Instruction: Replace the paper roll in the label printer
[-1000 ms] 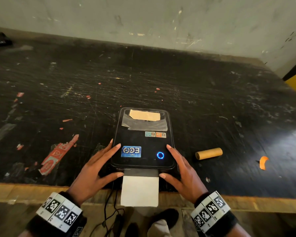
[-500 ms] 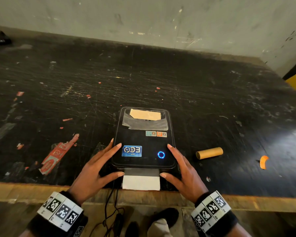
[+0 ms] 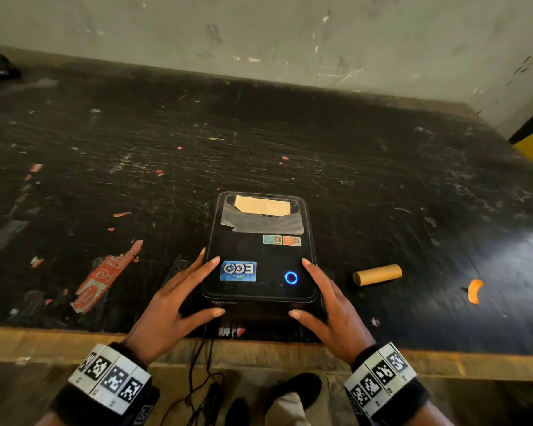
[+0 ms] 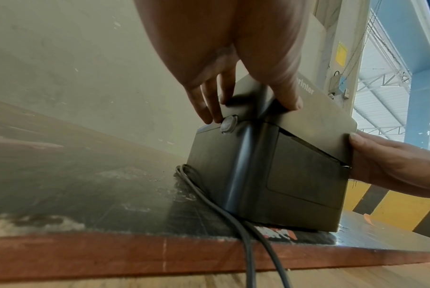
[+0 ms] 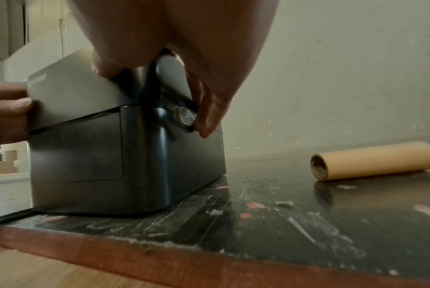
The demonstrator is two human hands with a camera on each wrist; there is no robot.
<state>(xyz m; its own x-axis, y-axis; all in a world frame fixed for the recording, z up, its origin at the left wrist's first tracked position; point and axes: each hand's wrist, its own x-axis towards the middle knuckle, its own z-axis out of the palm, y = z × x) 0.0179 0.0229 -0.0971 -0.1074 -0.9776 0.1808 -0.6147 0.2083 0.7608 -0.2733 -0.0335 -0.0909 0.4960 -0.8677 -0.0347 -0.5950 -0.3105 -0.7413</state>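
The black label printer (image 3: pixel 259 256) sits near the table's front edge with its lid down and a blue ring light (image 3: pixel 291 277) glowing. My left hand (image 3: pixel 173 309) lies against its left side. Its fingers (image 4: pixel 209 109) are straight and touch the round side latch button (image 4: pixel 228 124), with the thumb on the front. My right hand (image 3: pixel 332 305) mirrors it on the right side, fingers (image 5: pixel 209 120) at the other latch button (image 5: pixel 184 117). No paper shows at the front slot. An empty brown cardboard core (image 3: pixel 377 274) lies to the right of the printer.
A black cable (image 3: pixel 203 364) runs from the printer's left side over the wooden table edge (image 3: pixel 474 364). An orange scrap (image 3: pixel 474 290) lies beyond the core. Red sticker remains (image 3: pixel 105 278) are stuck left of the printer. A wall closes the far side.
The white paper strip that hung out of the printer's front slot has drawn back in and is out of sight. Both hands stay where they were.
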